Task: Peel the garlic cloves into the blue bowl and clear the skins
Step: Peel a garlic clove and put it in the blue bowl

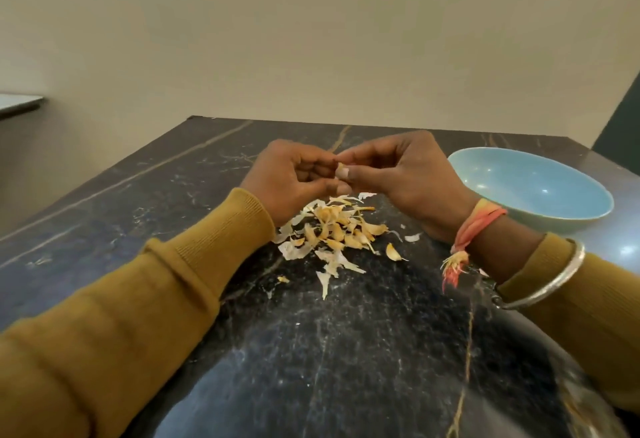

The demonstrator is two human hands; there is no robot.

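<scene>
1. My left hand [294, 174] and right hand [391, 174] both pinch one garlic clove [341, 170] between fingertips, above the skins [332, 230] on the worktop [173, 202].
2. The blue bowl [540, 192] lies to my right — right hand nearer.

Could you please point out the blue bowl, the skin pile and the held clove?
blue bowl [502, 176]: head view, inner wall.
skin pile [334, 230]: head view, pile's middle.
held clove [341, 170]: head view, its exposed tip.

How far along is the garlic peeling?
Done: loose skins lie in the pile, yet nothing shows in the bowl. In hand: the left hand and right hand pinch one clove. Left: the pile's cloves, then clearing skins.
</scene>
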